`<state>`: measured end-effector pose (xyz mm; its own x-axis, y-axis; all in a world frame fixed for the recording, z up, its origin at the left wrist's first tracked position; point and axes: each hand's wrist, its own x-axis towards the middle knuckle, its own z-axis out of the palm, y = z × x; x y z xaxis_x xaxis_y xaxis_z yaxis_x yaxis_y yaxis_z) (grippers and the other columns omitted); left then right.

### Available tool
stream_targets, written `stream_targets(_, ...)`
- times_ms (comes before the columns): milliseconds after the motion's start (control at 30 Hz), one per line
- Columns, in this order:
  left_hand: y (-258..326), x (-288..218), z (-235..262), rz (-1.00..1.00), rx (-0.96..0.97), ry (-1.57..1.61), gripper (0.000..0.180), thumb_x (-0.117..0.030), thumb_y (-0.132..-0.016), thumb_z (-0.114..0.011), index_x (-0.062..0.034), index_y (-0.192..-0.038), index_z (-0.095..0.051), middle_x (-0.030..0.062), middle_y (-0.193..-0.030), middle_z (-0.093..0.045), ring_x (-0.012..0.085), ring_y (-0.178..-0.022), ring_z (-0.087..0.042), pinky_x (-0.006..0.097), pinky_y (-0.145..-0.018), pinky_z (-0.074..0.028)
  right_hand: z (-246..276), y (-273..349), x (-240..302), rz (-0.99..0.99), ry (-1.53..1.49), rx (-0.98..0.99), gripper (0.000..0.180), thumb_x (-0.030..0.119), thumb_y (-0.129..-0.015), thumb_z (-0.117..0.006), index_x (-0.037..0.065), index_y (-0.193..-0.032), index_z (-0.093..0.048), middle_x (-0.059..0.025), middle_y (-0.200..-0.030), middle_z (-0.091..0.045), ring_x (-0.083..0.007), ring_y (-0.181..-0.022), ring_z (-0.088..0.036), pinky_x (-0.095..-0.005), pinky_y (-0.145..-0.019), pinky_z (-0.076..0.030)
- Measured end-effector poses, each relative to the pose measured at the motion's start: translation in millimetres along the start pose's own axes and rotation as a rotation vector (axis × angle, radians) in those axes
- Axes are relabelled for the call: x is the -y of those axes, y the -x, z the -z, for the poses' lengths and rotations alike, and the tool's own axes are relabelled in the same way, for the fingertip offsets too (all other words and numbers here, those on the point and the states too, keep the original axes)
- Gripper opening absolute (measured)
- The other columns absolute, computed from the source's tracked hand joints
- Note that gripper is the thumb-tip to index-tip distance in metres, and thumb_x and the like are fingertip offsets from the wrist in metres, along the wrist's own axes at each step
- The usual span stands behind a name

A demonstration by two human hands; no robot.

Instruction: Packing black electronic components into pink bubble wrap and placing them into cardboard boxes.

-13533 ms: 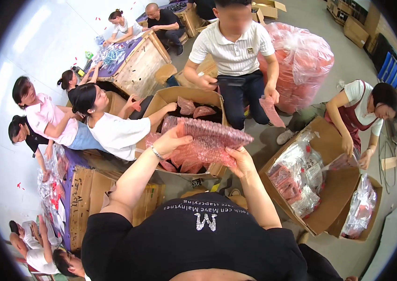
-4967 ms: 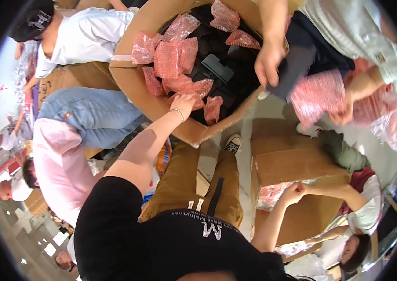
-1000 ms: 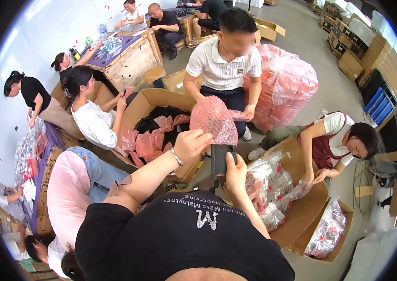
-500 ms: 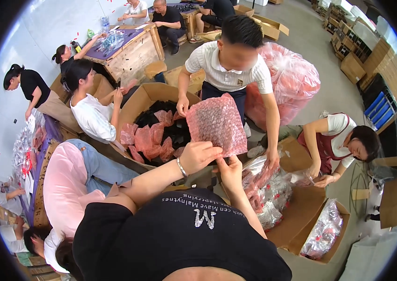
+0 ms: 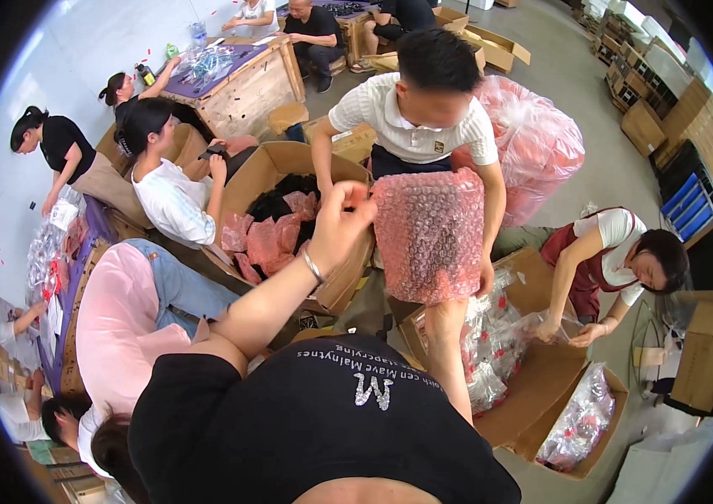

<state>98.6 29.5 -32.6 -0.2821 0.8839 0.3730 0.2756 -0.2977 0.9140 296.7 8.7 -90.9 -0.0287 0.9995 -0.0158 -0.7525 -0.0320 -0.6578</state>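
Observation:
A pink bubble-wrap bag (image 5: pixel 428 239) stands raised in front of me, with something dark showing through its middle. My left hand (image 5: pixel 341 225), with a metal bangle at the wrist, is beside the bag's upper left edge. Its fingers are bent and smeared by motion, so I cannot tell whether they grip the edge. My right forearm comes up to the bag's lower edge, where my right hand disappears. The bag hides its fingers; whether it is inside or behind the bag is unclear.
A person in a white shirt (image 5: pixel 398 109) stands just across from me. To the left, a carton (image 5: pixel 272 155) holds pink bubble wrap and black items. On the right, another carton (image 5: pixel 533 407) has clear plastic packages. A large pink plastic sack (image 5: pixel 528 139) sits behind, with several people working around.
The bubble-wrap bag has moved right and now stands upright. My left hand has lifted up and left of my right hand. The person opposite has lowered a hand from the bag's upper corner.

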Motion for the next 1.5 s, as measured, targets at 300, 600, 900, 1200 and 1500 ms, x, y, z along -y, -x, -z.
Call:
stream_targets(300,-28.1,1.0,-1.9,0.276,0.117,0.547,0.02,-0.008,-0.082,-0.061,0.0006,-0.099,-0.057,-0.0005,-0.089,-0.059,0.0055,-0.081,-0.054,0.021,-0.075,-0.044,8.4,-1.2,-2.5,-0.063,0.238,0.011,0.036,0.002,-0.081,-0.059,-0.003,-0.116,-0.049,-0.0091,-0.11,-0.055,-0.0177,-0.099,-0.052,-0.0318,-0.088,-0.041)
stream_targets(600,-7.6,-9.2,-33.6,0.58,0.284,1.006,0.044,0.007,-0.074,-0.062,-0.0029,-0.114,-0.048,0.003,-0.104,-0.058,0.0138,-0.096,-0.055,0.03,-0.088,-0.043,3.2,-0.8,-26.6,0.184,0.655,-0.029,0.035,0.007,-0.081,-0.061,-0.006,-0.112,-0.05,-0.0116,-0.103,-0.058,-0.0177,-0.095,-0.053,-0.0294,-0.083,-0.042)
stream_targets(900,39.3,37.1,-45.9,0.657,0.242,0.798,0.037,0.005,-0.078,-0.054,-0.0026,-0.114,-0.049,0.0066,-0.11,-0.056,0.0185,-0.099,-0.055,0.034,-0.089,-0.043,1.7,4.5,-28.0,0.128,0.4,0.099,0.035,0.007,-0.083,-0.056,-0.001,-0.116,-0.048,-0.0105,-0.109,-0.055,-0.0211,-0.097,-0.053,-0.0334,-0.083,-0.045)
stream_targets(1200,23.3,34.5,-38.2,0.706,0.155,0.624,0.036,0.005,-0.075,-0.058,-0.0012,-0.11,-0.053,0.0062,-0.105,-0.059,0.0189,-0.096,-0.056,0.034,-0.086,-0.044,25.1,-33.8,-1.6,0.268,0.738,-0.126,0.044,0.022,-0.087,-0.054,0.002,-0.124,-0.04,-0.0109,-0.115,-0.049,-0.0142,-0.096,-0.051,-0.0271,-0.078,-0.043)
stream_targets(1500,29.5,37.0,-39.5,0.887,0.243,0.633,0.039,0.007,-0.073,-0.058,0.0,-0.112,-0.052,0.0063,-0.106,-0.059,0.0193,-0.095,-0.056,0.033,-0.087,-0.043,38.3,-35.6,35.0,0.485,1.098,-0.402,0.018,0.007,-0.084,-0.052,-0.003,-0.1,-0.052,-0.0117,-0.087,-0.057,-0.0199,-0.079,-0.056,-0.0294,-0.071,-0.045)
